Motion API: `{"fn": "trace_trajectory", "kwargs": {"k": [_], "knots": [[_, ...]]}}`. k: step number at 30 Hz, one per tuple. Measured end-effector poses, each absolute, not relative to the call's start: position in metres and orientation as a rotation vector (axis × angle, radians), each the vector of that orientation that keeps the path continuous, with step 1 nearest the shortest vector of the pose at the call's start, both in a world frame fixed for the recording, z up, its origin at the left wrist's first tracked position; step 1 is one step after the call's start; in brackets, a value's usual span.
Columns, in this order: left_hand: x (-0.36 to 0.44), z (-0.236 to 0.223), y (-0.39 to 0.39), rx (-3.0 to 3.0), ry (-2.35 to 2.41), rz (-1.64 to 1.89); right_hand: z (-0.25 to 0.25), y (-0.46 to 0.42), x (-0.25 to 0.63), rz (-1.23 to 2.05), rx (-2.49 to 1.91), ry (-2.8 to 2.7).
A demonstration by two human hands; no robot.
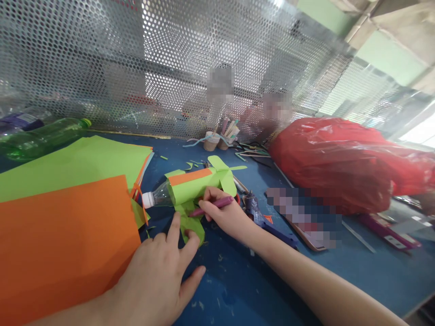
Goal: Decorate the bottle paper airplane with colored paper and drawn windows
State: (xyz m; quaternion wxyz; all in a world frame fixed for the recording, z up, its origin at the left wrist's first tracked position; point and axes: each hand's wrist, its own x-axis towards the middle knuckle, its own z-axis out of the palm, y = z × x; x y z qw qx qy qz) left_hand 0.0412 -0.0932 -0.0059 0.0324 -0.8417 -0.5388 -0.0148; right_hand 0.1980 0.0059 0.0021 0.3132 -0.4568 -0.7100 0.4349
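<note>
My right hand [220,210] grips a purple pen [220,203], its tip end over a green paper cutout [192,226]. With fingers spread, my left hand [166,258] rests its fingertips on that same cutout. Just beyond lies a clear plastic bottle [163,194] on its side, white cap to the left. Light green paper and an orange strip [190,176] wrap its body. Green paper fins [224,174] stick out at its right end. My right hand partly covers the bottle's near side and the cutout.
Orange sheets [68,240] and green sheets [84,163] lie left. A blue glue gun [268,224] and a phone [299,217] are right. Behind stand pen cups [211,142], a red plastic bag [340,163] and a green bottle [44,138]. A perforated metal screen [170,68] borders the table.
</note>
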Motion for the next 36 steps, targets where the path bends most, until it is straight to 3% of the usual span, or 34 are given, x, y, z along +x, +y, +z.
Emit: {"fn": "trace_trajectory", "kwargs": {"k": [36], "knots": [[0.0418, -0.0047, -0.0941, -2.556, -1.655, -0.016, 0.0025, 0.0070, 0.1984, 1.143, -1.209, -1.867]]}}
